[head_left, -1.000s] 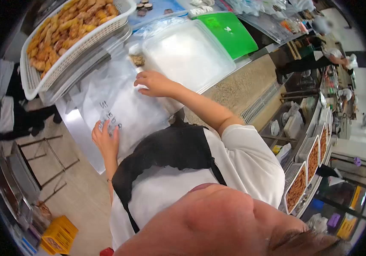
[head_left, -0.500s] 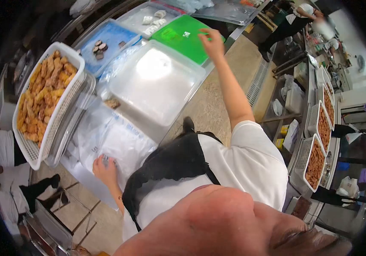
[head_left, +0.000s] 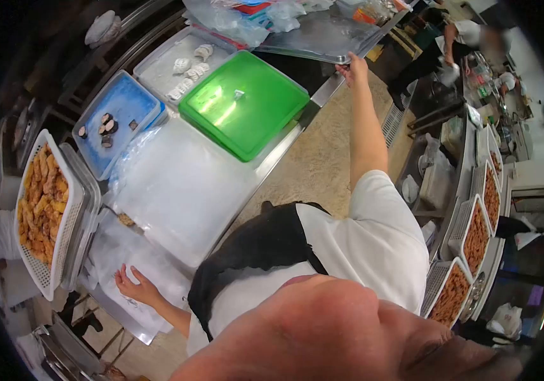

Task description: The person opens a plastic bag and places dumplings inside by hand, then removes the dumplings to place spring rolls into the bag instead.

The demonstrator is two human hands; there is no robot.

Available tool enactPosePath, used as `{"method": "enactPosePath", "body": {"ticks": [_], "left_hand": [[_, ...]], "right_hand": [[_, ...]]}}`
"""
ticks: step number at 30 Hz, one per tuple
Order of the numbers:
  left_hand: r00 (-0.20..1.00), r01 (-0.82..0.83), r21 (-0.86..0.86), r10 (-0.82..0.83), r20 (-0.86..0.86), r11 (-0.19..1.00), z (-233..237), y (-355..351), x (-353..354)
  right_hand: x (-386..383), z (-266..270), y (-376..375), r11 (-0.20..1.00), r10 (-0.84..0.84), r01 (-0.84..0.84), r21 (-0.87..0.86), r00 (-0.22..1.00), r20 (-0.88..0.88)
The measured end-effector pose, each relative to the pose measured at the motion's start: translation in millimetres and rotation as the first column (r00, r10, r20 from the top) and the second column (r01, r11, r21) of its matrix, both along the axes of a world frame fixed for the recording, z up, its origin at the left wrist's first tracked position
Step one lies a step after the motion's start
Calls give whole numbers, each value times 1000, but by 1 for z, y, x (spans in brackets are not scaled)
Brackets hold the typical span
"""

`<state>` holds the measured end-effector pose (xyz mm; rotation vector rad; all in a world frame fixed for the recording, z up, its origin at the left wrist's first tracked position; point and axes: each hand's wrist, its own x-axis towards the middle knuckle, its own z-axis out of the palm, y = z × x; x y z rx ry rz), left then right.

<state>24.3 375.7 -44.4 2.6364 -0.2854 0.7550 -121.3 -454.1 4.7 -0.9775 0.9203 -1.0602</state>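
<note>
My left hand point(head_left: 137, 287) is open, fingers spread, over the white plastic sheeting point(head_left: 126, 254) at the near left of the table. At the far table edge, my right hand point(head_left: 354, 68) has its fingers wrapped round the corner of a clear lid point(head_left: 316, 38). Between them lie a green lid point(head_left: 243, 105) and a translucent white lid point(head_left: 180, 184). Beyond, a blue tray point(head_left: 119, 143) holds several dark-edged round slices, and a clear tray point(head_left: 183, 47) holds several white pieces.
A white basket of fried food point(head_left: 72, 235) stands at the left. Along a right-hand counter are several baskets of brown food point(head_left: 456, 241). A person in a white shirt point(head_left: 469, 32) stands at the upper right. Plastic bags point(head_left: 234, 22) lie at the far end.
My right hand has moved from above the green lid to the clear lid's corner and closed on it. My left hand has lifted and spread. The view has shifted.
</note>
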Motion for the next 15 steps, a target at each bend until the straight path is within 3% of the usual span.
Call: {"method": "enactPosePath", "body": {"ticks": [3,4,7,11,15], "left_hand": [[1000,-9,-16,10,13,1000,2,-30,-14],[1000,-5,-30,5,9,1000,5,-40,-16],[1000,21,-40,-20,11,999,16,-70,-23],[998,59,-40,-58,28,997,15,-95,-19],[995,99,-72,-97,39,992,11,-114,-18]], "right_hand": [[13,20,-33,997,79,-81,-1,977,199],[24,34,-43,995,41,-62,72,963,268],[41,71,-61,999,27,-12,-44,935,353],[43,86,-99,987,86,-21,-160,908,409],[25,98,-83,990,29,26,-141,925,380]]}}
